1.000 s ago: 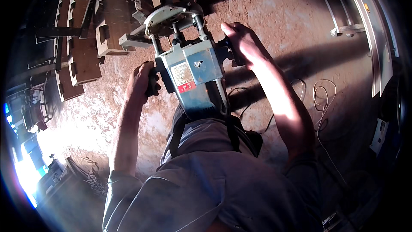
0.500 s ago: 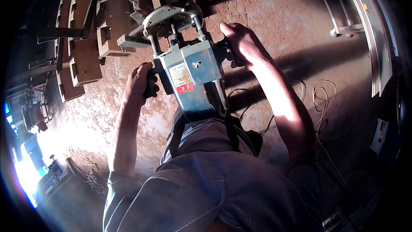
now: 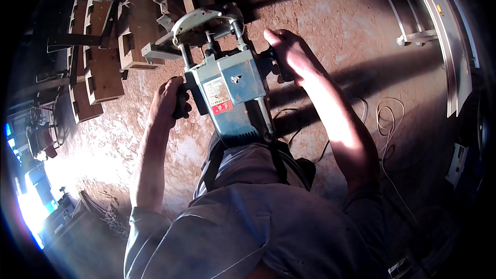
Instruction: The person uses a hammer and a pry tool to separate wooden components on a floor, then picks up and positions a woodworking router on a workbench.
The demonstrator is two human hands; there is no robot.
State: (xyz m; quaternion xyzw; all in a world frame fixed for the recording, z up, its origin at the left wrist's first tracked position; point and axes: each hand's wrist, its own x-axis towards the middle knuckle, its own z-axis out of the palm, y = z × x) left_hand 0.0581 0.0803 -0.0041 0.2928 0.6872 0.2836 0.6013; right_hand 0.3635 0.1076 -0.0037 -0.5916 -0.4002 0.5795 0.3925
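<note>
A blue plunge router (image 3: pixel 243 80) is held out in front of my body, its rounded base plate (image 3: pixel 206 23) pointing away and its motor end close to my waist. My left hand (image 3: pixel 168 98) is closed round the black side handle on its left. On the other side my right hand (image 3: pixel 290 54) grips the right-hand black handle, the thumb stretched forward along the top. Two metal guide posts link the motor body to the base. Beyond the base plate lies a wooden piece with pale ends (image 3: pixel 160 50); whether the router touches it I cannot tell.
Notched wooden beams (image 3: pixel 103 54) clamped with metal bars stand at the far left. A thin cable (image 3: pixel 386 129) lies coiled on the dusty floor (image 3: pixel 320 13) to the right. Long pale rails (image 3: pixel 449 46) and a wheeled metal frame (image 3: pixel 408 36) stand at the far right.
Both hands keep their hold on the router, which has barely moved. The beams at the far left appear shifted very slightly in the picture.
</note>
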